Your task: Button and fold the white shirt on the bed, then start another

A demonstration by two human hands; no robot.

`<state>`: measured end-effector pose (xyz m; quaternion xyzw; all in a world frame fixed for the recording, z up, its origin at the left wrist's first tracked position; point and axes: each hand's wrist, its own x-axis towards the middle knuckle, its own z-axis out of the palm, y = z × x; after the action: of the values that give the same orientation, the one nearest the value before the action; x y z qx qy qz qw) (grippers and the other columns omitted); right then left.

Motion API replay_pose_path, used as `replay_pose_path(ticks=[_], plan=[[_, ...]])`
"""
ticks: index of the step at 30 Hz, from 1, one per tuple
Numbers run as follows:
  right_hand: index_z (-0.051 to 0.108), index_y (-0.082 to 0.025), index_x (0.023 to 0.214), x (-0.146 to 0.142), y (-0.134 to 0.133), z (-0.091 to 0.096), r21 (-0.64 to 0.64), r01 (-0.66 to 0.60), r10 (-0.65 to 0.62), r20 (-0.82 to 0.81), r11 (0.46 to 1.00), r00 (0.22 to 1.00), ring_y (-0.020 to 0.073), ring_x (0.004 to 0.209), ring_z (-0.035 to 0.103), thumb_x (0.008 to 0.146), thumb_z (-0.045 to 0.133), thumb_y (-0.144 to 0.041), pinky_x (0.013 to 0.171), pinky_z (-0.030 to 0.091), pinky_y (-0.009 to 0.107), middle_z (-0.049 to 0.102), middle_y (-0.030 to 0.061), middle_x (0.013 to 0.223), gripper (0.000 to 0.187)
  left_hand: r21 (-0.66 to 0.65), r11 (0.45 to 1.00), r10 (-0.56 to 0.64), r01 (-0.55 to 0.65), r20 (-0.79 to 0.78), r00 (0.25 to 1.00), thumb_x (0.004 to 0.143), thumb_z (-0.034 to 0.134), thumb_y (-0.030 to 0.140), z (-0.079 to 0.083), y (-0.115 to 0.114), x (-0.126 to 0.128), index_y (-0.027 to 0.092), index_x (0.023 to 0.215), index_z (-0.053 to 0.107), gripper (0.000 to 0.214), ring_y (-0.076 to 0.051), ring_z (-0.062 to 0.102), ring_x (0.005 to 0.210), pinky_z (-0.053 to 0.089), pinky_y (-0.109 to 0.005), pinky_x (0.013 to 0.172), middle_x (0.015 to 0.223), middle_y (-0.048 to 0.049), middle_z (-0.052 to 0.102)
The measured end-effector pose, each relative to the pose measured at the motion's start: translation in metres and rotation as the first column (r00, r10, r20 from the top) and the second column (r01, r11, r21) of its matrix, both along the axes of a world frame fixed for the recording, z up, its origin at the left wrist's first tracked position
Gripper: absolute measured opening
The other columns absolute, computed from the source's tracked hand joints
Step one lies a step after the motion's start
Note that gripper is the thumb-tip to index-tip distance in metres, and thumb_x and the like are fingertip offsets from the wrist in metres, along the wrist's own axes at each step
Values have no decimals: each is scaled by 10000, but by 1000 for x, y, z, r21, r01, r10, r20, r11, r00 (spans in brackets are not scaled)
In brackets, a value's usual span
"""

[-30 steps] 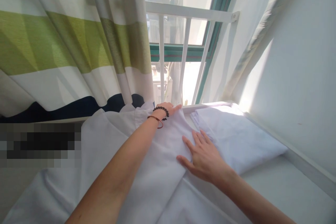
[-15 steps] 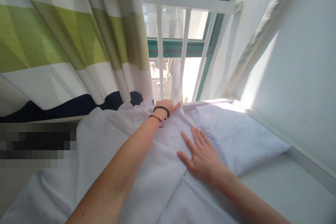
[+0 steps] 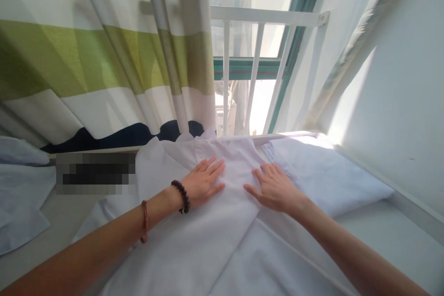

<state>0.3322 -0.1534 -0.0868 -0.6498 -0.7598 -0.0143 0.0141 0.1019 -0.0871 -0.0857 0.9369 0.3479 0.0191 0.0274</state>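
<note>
Both hands are lying spread on the cloth (image 3: 208, 231), and neither is pinching it. The left hand (image 3: 201, 182) is resting palm down on its upper part, fingers slightly parted; the right hand (image 3: 275, 187) is lying near its right edge, thumb pointing toward the left hand, with a strip of cloth showing between the two.

The cloth is stretching over a pale surface (image 3: 409, 240) (a bed or a counter, I cannot tell which), its top reaching the rim (image 3: 287, 135) below the rail (image 3: 267, 16) and its near part running out of view. A crease is slanting down from beside the right hand.

Judging by the open palms, the step in hand is flattening the cloth. The upper part is looking fairly even, while looser folds are showing at the left and nearer the person. Evening those out would be calling for a light outward slide with one palm holding; gathering an edge would be calling for fingers closing on it. The folded piece (image 3: 333, 175) is lying just beside the right hand, so any rightward sweep would be needing care.
</note>
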Motion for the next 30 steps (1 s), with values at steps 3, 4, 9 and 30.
replay_pose_path(ticks=[3, 4, 9, 30], plan=[[532, -60, 1295, -18, 22, 3, 151, -38, 40, -14, 988, 999, 328, 1317, 399, 958, 331, -470, 1063, 311, 451, 436, 231, 1423, 568, -58, 998, 0, -3, -41, 999, 967, 255, 544, -10, -18, -17, 160, 1486, 258, 645, -284, 123, 1445, 138, -476, 1165, 1560, -61, 220], [473, -56, 1354, -23, 31, 1, 192, -46, 52, -26, 980, 998, 315, 1358, 343, 965, 330, -440, 1087, 285, 441, 368, 217, 1476, 565, -62, 998, -1, -2, -36, 999, 966, 240, 553, -12, -20, -20, 175, 1492, 242, 648, -277, 122, 1445, 130, -474, 1166, 1563, -53, 204], [290, -68, 1474, -32, 74, -23, 198, -28, 38, -50, 980, 998, 255, 1437, 166, 972, 299, -369, 1158, 171, 415, 184, 118, 1566, 586, -54, 998, -17, 17, 7, 1000, 957, 250, 570, -15, -13, -20, 205, 1490, 248, 646, -246, 146, 1444, 97, -448, 1174, 1564, -40, 197], [335, -93, 1426, -17, 132, -19, 266, 46, -45, -9, 963, 999, 261, 1391, 249, 977, 298, -382, 1133, 146, 419, 383, 145, 1469, 536, 15, 994, -112, 111, 92, 989, 936, 224, 624, -26, 11, -24, 188, 1490, 238, 705, -240, 185, 1436, 67, -418, 1160, 1558, -59, 223]])
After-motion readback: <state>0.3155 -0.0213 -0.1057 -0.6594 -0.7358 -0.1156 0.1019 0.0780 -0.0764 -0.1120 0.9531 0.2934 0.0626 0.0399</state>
